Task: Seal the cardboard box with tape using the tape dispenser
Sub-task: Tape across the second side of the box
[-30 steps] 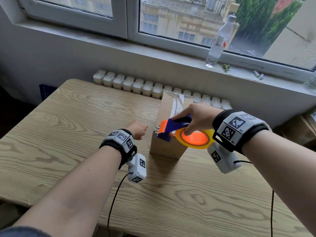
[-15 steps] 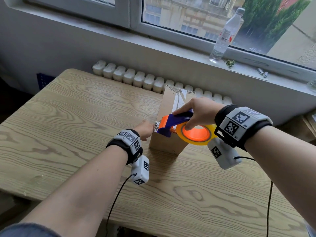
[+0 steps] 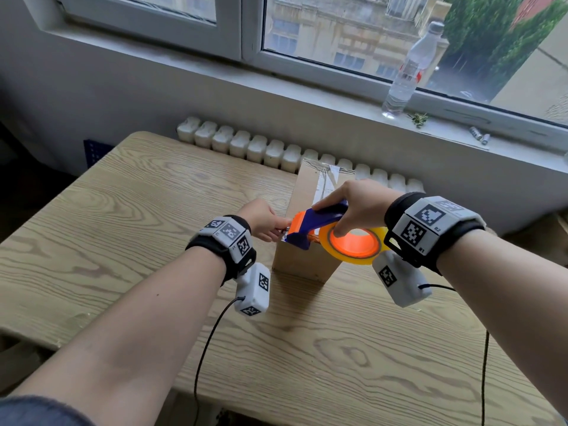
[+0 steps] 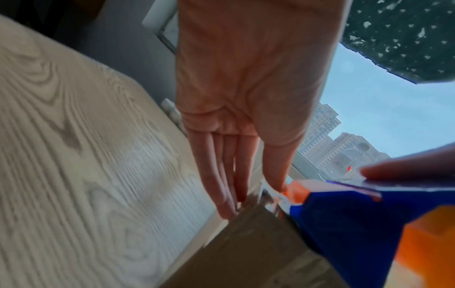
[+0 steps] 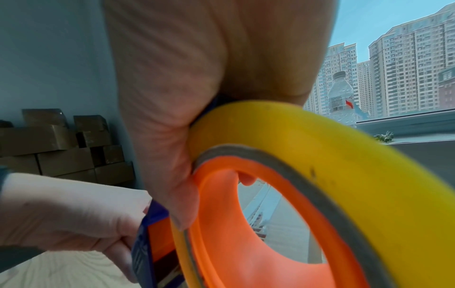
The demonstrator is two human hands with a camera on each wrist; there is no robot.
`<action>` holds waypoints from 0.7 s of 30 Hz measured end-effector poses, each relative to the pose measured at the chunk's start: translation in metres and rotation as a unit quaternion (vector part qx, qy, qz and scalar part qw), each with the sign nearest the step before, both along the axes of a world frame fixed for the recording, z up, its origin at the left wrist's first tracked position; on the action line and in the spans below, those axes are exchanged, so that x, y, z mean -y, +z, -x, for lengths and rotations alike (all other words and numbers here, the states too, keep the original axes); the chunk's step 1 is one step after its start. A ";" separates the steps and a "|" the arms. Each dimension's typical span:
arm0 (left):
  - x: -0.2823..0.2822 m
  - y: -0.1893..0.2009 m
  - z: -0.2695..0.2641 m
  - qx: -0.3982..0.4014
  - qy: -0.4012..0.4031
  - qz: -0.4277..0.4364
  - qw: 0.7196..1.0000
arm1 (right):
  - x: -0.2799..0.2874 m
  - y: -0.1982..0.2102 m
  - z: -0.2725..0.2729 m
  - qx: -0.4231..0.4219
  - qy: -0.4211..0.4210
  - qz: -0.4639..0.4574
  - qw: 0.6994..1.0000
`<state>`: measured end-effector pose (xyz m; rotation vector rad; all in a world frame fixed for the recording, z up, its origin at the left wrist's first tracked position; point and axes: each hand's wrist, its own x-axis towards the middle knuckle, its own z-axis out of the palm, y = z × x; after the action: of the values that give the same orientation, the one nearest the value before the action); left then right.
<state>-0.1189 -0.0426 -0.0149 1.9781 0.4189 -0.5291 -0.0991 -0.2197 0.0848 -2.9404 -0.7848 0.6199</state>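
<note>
Nearest the camera, two bare forearms reach up from the bottom corners of the head view over a pale wood-grain table (image 3: 129,210), each wrist wearing a black band with a white marker block and a cabled white unit.

At centre frame, the right hand (image 3: 358,207) grips the tape dispenser (image 3: 319,224), fingers wrapped over its blue handle and one fingertip reaching into the orange hub; the right wrist view shows the palm pressed against the yellow tape roll (image 5: 332,155). The dispenser's orange-and-blue front end sits at the near top edge of the cardboard box (image 3: 302,261).

The left hand (image 3: 261,218), just left of that front end, has its fingers (image 4: 221,175) held straight and together, their tips at the box's near top corner; the thumb touches the dispenser's orange tip, holding nothing.

The box stands upright at mid-table, shiny tape already visible on its far top.

Beyond the table, a white radiator (image 3: 246,146) runs under the sill, where a plastic bottle (image 3: 405,75) stands at upper right against the window.
</note>
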 end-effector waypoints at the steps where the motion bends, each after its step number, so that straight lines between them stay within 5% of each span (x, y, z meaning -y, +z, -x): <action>1: -0.001 0.001 0.001 -0.009 -0.006 -0.007 1.000 | 0.000 0.000 0.000 0.000 0.001 0.000 1.000; 13: 0.013 0.010 -0.006 -0.084 -0.030 -0.029 0.996 | 0.025 0.008 0.002 -0.009 0.010 -0.004 1.000; 19: 0.034 0.010 -0.008 -0.054 -0.055 -0.071 0.994 | 0.033 0.003 -0.001 0.004 0.025 0.011 1.000; 21: 0.036 0.005 -0.010 0.038 -0.092 -0.133 0.986 | 0.035 0.003 -0.001 0.008 0.025 -0.002 1.000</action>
<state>-0.1086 -0.0781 -0.0095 2.3022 0.2704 -0.5342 -0.0980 -0.2551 0.0874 -2.9348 -0.8628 0.5968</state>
